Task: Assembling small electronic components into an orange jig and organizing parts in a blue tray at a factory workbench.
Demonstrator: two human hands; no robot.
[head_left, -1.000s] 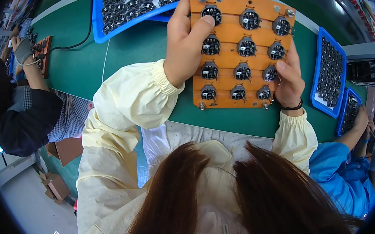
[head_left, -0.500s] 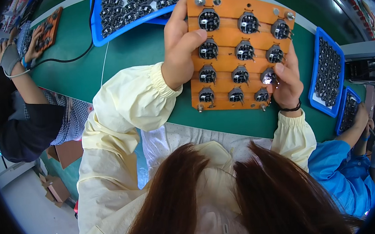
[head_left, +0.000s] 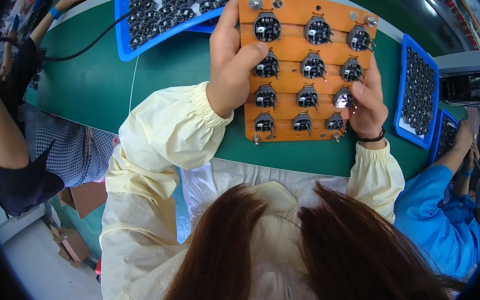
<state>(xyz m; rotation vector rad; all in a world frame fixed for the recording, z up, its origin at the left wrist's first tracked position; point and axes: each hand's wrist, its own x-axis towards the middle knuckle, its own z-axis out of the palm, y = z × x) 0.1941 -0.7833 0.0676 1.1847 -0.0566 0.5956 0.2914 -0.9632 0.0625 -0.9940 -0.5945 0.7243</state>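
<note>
Two blue trays (head_left: 128,48) full of small dark parts, too many to count, were spotted: one at the top left, another (head_left: 404,101) on the right. Between them an orange board (head_left: 286,23) lay on the green table (head_left: 92,88), loaded with twelve round black parts. Its left edge was gripped by the left hand (head_left: 232,70), while one part (head_left: 343,98) in the third row was pinched by the right hand (head_left: 367,107).

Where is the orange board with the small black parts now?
In the head view, the orange board lies on the green table, upper centre, between the two hands: left hand on its left edge, right hand at its lower right corner, blue trays on both sides.
</note>
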